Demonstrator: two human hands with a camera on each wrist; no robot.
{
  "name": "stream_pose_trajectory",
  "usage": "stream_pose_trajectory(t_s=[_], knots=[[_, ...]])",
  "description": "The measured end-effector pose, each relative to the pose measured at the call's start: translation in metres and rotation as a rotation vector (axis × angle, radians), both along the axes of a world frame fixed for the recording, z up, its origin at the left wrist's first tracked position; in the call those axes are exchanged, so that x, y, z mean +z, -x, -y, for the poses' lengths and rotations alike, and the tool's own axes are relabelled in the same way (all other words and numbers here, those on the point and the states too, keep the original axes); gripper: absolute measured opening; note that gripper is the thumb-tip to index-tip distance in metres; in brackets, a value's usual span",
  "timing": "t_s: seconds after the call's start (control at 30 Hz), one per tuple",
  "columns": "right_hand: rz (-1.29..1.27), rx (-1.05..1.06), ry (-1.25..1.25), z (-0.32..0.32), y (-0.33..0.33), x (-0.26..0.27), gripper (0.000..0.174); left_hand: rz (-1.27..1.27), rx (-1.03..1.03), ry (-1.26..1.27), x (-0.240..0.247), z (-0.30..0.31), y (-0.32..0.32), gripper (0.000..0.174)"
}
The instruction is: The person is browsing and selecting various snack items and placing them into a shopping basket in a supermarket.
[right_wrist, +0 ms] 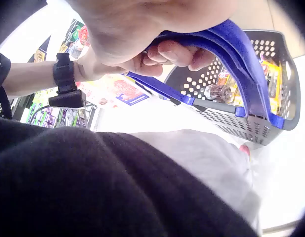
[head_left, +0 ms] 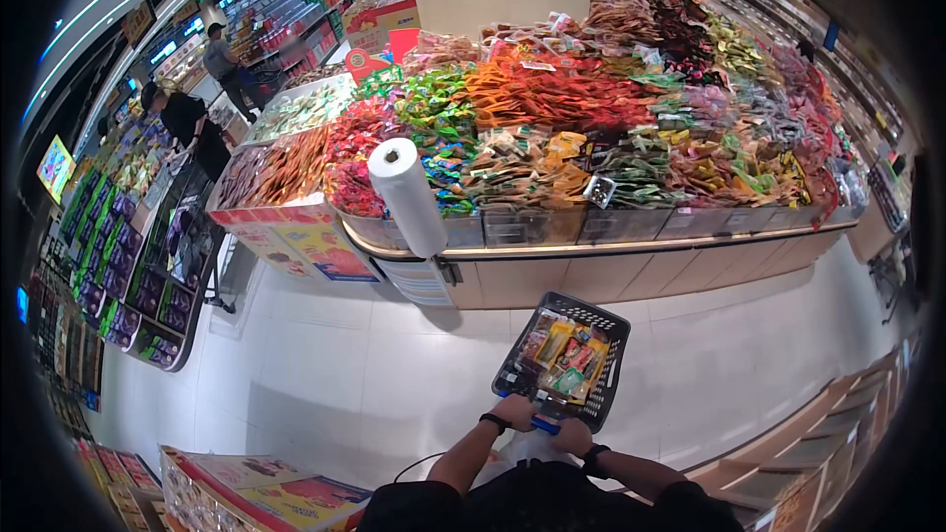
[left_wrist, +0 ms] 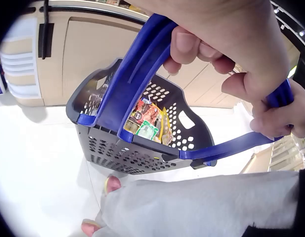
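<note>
A black basket (head_left: 613, 360) with packaged items (head_left: 572, 360) inside hangs in front of the body. Both hands grip its blue handle (left_wrist: 127, 74). My left hand (head_left: 514, 411) curls its fingers round the handle, seen close up at the top of the left wrist view. To its right, my right hand (head_left: 572, 436) grips the same handle, with fingers curled under it in the right wrist view. Yellow and red packs (left_wrist: 146, 114) show through the basket's open top, and a clear round container (right_wrist: 219, 93) lies among them in the right wrist view.
A long counter (head_left: 591, 271) heaped with colourful wrapped goods (head_left: 572, 89) stands ahead, a roll of plastic bags (head_left: 406, 197) at its near corner. Two people stand at the left beyond a shelf (head_left: 148, 305). A printed box display (head_left: 266, 493) is at lower left, wooden racks (head_left: 818, 443) at lower right.
</note>
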State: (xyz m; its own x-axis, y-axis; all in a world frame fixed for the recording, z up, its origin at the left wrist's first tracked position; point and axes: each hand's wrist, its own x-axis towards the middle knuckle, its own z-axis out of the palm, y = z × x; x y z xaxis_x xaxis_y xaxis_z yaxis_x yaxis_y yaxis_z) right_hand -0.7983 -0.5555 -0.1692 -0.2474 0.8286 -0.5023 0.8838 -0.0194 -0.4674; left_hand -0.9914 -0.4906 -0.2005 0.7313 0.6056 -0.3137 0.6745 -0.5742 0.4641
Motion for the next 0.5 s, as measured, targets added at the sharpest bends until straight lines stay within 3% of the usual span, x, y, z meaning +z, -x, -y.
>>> stream_pose_trajectory(t_s=[0.3, 0.4, 0.5], knots=[[-0.064, -0.252, -0.012, -0.061, 0.017, -0.015, 0.032, 0.01, -0.161, -0.023, 0.016, -0.108, -0.004, 0.021], [-0.18, -0.327, -0.115, -0.071, 0.015, -0.036, 0.032, -0.025, -0.241, -0.034, 0.031, -0.135, -0.012, 0.021], [-0.242, -0.411, -0.081, -0.087, 0.02, -0.024, 0.032, -0.047, -0.327, -0.036, 0.025, -0.159, -0.022, 0.022]])
